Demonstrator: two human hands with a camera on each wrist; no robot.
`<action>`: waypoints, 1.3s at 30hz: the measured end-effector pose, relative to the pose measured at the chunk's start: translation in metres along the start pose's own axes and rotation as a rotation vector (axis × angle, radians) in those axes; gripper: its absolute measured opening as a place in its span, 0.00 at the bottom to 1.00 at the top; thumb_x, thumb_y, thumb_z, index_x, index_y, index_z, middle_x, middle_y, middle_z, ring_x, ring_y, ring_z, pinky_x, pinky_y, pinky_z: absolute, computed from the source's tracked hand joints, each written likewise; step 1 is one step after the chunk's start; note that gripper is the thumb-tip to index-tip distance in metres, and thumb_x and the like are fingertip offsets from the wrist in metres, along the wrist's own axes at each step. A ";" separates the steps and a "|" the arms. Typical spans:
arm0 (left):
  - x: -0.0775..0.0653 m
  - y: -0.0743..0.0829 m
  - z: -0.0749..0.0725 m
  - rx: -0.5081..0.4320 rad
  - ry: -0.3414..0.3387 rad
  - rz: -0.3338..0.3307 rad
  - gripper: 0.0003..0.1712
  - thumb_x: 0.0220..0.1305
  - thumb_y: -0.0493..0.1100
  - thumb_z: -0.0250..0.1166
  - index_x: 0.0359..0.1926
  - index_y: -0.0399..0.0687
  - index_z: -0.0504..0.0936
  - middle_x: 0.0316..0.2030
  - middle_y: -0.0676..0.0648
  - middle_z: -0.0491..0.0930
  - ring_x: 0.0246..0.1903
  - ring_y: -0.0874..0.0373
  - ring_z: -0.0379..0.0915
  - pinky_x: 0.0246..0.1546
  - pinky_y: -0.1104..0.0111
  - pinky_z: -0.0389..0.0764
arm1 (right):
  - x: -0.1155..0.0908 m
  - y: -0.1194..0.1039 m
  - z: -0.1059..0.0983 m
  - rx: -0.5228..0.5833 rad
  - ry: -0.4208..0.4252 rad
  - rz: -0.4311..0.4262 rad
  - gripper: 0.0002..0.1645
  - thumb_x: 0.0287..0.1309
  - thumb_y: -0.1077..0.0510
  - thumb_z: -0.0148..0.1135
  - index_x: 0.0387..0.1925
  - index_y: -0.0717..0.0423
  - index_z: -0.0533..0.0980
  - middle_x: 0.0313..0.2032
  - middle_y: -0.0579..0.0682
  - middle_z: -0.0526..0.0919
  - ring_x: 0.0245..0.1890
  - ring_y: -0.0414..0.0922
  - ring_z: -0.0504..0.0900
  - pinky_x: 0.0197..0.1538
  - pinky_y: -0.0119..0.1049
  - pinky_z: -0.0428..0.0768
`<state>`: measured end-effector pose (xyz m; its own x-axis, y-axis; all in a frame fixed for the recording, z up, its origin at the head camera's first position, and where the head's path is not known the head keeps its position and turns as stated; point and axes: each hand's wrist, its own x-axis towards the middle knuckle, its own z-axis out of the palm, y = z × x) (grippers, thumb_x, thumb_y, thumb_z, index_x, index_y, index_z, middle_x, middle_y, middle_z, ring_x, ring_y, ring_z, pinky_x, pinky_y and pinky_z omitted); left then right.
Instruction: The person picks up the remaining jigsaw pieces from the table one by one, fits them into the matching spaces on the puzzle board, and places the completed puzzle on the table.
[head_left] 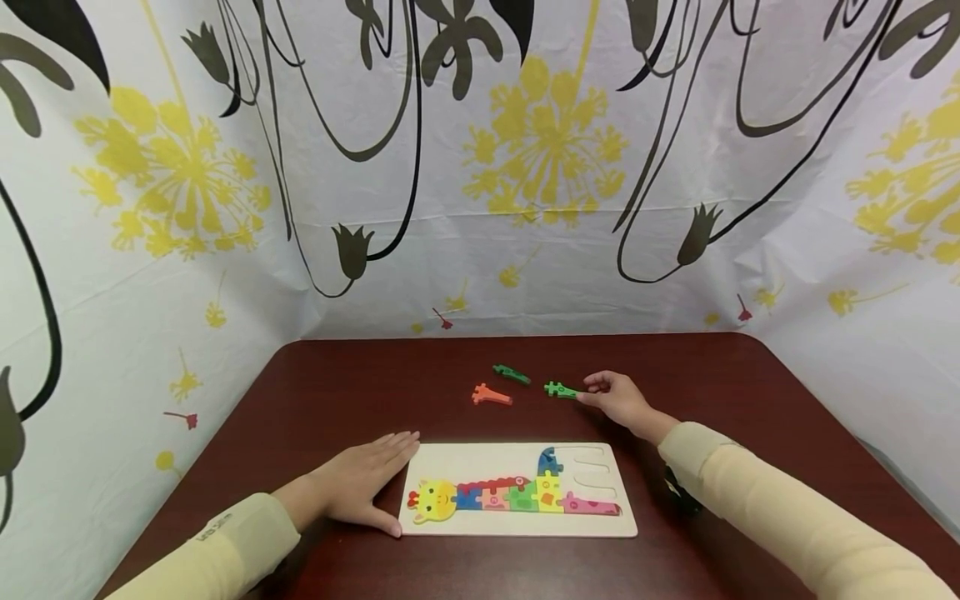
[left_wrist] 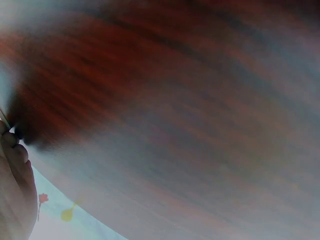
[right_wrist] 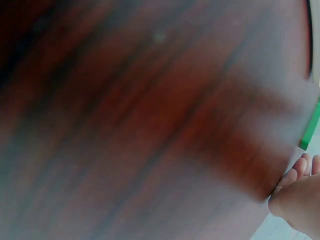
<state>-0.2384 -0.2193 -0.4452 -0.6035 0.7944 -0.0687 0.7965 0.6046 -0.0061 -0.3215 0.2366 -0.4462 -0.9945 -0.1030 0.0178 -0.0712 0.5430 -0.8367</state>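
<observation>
A wooden giraffe puzzle board [head_left: 517, 527] lies before me on the table. Its colourful pieces form a head, neck, body and legs, and a few leg-shaped outlines at the right have no piece in them. My left hand [head_left: 367, 479] lies flat with fingers extended at the board's left edge, thumb near the lower corner. Beyond the board's right side, my right hand [head_left: 618, 402] pinches the narrow end of a light green puzzle piece [head_left: 558, 389] between thumb and fingers. The right wrist view shows that green piece only partly, close to the curled fingers [right_wrist: 300, 167].
Near the held piece lie an orange puzzle piece [head_left: 491, 395] and a dark green puzzle piece [head_left: 512, 373]. The dark red-brown table [head_left: 360, 383] ends at a patterned white curtain [head_left: 420, 292], which also hangs along both sides.
</observation>
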 end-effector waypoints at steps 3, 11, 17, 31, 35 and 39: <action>0.000 0.000 0.000 0.002 -0.001 -0.001 0.68 0.50 0.85 0.47 0.75 0.38 0.49 0.75 0.42 0.47 0.73 0.50 0.42 0.69 0.58 0.54 | 0.001 0.001 0.001 -0.005 -0.007 0.004 0.25 0.63 0.56 0.64 0.55 0.68 0.72 0.48 0.59 0.76 0.46 0.52 0.75 0.45 0.42 0.78; 0.000 0.001 -0.002 0.003 -0.001 0.002 0.68 0.51 0.84 0.47 0.75 0.38 0.50 0.75 0.42 0.48 0.73 0.49 0.43 0.69 0.58 0.55 | 0.002 0.001 0.005 -0.025 -0.011 0.016 0.22 0.61 0.60 0.66 0.53 0.68 0.74 0.45 0.59 0.76 0.42 0.52 0.73 0.43 0.41 0.75; 0.000 0.001 -0.001 0.005 0.004 0.005 0.67 0.51 0.84 0.47 0.75 0.37 0.50 0.75 0.41 0.48 0.73 0.49 0.44 0.69 0.57 0.55 | 0.003 -0.003 0.006 -0.064 -0.006 0.020 0.21 0.61 0.60 0.66 0.52 0.67 0.75 0.43 0.58 0.76 0.39 0.50 0.72 0.42 0.42 0.74; 0.000 0.002 -0.002 0.005 -0.007 -0.003 0.68 0.50 0.85 0.47 0.75 0.38 0.49 0.75 0.42 0.48 0.73 0.50 0.42 0.69 0.58 0.54 | 0.005 -0.004 0.011 -0.084 0.014 0.026 0.18 0.61 0.61 0.66 0.51 0.65 0.77 0.42 0.57 0.76 0.38 0.51 0.71 0.41 0.42 0.72; 0.001 0.001 -0.001 0.013 -0.013 -0.009 0.68 0.50 0.85 0.47 0.76 0.39 0.49 0.75 0.43 0.47 0.73 0.50 0.42 0.69 0.58 0.53 | 0.004 -0.005 0.012 -0.088 0.020 0.016 0.17 0.61 0.62 0.66 0.50 0.66 0.77 0.40 0.57 0.76 0.37 0.51 0.71 0.39 0.41 0.72; 0.001 0.001 -0.001 0.011 -0.007 -0.005 0.68 0.50 0.85 0.47 0.75 0.39 0.49 0.75 0.42 0.47 0.73 0.50 0.42 0.69 0.58 0.54 | 0.004 -0.006 0.013 -0.100 0.029 0.013 0.16 0.60 0.62 0.66 0.48 0.65 0.78 0.39 0.56 0.77 0.36 0.50 0.72 0.39 0.42 0.73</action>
<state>-0.2383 -0.2180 -0.4444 -0.6072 0.7910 -0.0752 0.7939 0.6078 -0.0171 -0.3237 0.2222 -0.4483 -0.9971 -0.0722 0.0241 -0.0641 0.6247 -0.7782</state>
